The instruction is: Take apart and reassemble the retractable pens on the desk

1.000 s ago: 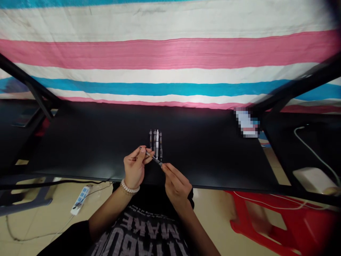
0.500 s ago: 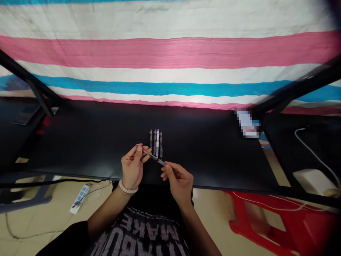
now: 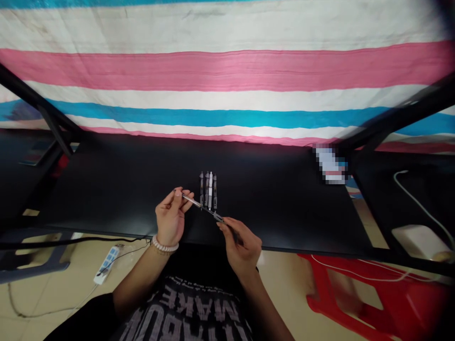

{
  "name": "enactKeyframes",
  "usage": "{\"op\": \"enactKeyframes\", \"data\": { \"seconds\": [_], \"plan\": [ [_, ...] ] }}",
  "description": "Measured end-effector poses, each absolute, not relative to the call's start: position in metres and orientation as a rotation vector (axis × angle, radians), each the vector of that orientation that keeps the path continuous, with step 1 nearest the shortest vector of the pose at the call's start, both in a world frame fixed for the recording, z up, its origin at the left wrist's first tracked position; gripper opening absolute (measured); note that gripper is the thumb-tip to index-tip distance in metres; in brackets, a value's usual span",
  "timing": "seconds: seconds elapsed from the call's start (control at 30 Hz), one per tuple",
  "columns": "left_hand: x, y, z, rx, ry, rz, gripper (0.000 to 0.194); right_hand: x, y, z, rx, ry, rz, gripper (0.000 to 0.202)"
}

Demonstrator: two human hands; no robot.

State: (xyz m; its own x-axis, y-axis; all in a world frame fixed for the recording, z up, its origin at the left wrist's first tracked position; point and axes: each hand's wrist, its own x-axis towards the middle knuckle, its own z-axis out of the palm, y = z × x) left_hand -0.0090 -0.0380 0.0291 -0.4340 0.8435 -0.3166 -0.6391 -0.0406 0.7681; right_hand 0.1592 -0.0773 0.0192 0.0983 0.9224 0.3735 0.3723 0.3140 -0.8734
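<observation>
Between my hands a slim pen (image 3: 194,201) is held at a slant, looking drawn out lengthwise. Its clear front part is pinched by the thumb and fingers of my left hand (image 3: 171,213). My right hand (image 3: 243,244) grips the grey clip end (image 3: 218,217), partly covered by my fingers. A thin dark section shows between the two parts; I cannot tell whether they are still joined. Just beyond, several pens lie side by side on the black table (image 3: 284,203), among them a white pen (image 3: 210,189) and a dark pen (image 3: 215,192) at the right.
A blurred-out object (image 3: 330,166) lies at the table's back right. Black frame bars (image 3: 391,118) rise on both sides before a striped sheet (image 3: 227,71). A red stool (image 3: 330,293) stands below right, a power strip (image 3: 106,265) on the floor at left.
My left hand has moved left and slightly up, my right hand slightly right. The pen spans a greater length, with a thin section now showing between its parts.
</observation>
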Motion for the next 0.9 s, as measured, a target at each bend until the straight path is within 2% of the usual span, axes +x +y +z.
{"op": "enactKeyframes", "data": {
  "seconds": [0.17,0.33,0.47,0.9],
  "plan": [
    [0.003,-0.046,0.028,0.281,1.077,1.635,0.03,0.151,-0.076,0.015,-1.202,-1.538,0.547,0.015],
    [-0.001,-0.045,0.025,0.305,1.044,1.634,0.031,0.149,-0.074,0.01,-1.287,-1.502,0.85,0.021],
    [-0.003,-0.045,0.022,0.274,1.056,1.673,0.031,0.152,-0.074,0.009,-1.29,-1.508,0.771,0.02],
    [-0.007,-0.054,0.015,0.22,1.022,1.646,0.033,0.149,-0.072,0.011,-1.308,-1.601,0.931,0.026]
  ]
}}
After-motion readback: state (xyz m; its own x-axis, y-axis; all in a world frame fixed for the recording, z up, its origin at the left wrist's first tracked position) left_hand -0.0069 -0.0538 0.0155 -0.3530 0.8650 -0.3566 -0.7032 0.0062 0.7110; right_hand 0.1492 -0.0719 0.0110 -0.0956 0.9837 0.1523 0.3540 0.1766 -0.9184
